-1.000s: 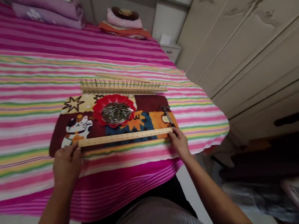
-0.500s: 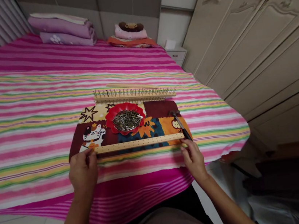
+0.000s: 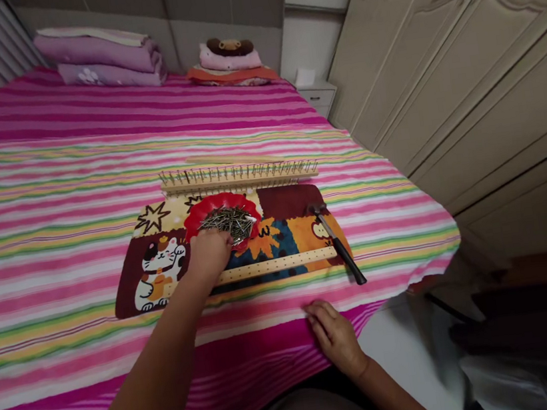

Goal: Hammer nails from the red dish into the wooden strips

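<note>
So the left hand [image 3: 211, 253] had come off the end of the dotted wooden strip [image 3: 281, 264] and moved over to the red bowl [image 3: 194, 222], while the right hand [image 3: 335, 334] had let go and dropped back toward the near edge of the striped cloth [image 3: 59, 260]. The bowl, a scalloped one, sat near the far edge of the patterned mat [image 3: 288, 200], a bit left of its middle. It held a messy heap of loose nails [image 3: 238, 224], plus something small and white at the right side.

The left hand was reaching over the bowl's near left rim with its fingers curled down at the nails. Honestly can't tell if it had pinched any, since the hand's own back hid the fingertips. The right hand was released, fingers loosely bent and partly open, nearest the hammer [image 3: 347, 259] handle but apart from it.

The strip lay along the mat's near edge, its left part behind the left arm. The hammer was at the right side, head on the mat and handle poking past the near right corner. Just off the far edge was the nail-studded wood [image 3: 250, 180], with a plain strip [image 3: 232, 159] beyond that.
</note>
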`<state>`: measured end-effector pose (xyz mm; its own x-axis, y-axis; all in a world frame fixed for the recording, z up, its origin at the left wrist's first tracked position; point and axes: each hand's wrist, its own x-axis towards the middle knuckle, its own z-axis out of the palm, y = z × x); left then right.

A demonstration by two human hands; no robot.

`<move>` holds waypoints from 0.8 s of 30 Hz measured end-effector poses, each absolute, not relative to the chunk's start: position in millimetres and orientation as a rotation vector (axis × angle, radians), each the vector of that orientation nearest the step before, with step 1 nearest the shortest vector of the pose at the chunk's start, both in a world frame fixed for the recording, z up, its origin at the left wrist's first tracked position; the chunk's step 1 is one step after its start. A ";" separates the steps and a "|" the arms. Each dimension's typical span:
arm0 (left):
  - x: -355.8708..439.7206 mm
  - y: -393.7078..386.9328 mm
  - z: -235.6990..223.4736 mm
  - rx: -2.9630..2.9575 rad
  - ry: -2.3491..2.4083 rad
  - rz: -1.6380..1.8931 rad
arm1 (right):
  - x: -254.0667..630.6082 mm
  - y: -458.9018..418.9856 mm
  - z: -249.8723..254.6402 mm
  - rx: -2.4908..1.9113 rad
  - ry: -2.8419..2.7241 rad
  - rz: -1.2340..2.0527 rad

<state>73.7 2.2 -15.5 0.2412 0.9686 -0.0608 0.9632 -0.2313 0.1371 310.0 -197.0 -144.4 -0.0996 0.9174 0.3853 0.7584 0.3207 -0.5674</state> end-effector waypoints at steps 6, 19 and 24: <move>86.8 18.6 -7.4 2.335 1.860 -0.321 | 311.3 -198.1 -146.7 -1.512 -1.918 0.240; 93.8 48.7 2.4 2.344 1.665 -0.766 | 312.8 -200.0 -149.2 -1.524 -1.931 0.227; 77.9 44.1 3.0 2.385 1.609 -0.575 | 312.4 -199.6 -150.5 -1.529 -1.950 0.215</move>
<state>77.9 44.1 3.0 0.3287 0.8416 -0.4285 0.9225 -0.3832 -0.0452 312.4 -199.6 -150.5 -0.1157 0.9170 0.3817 0.8119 0.3087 -0.4955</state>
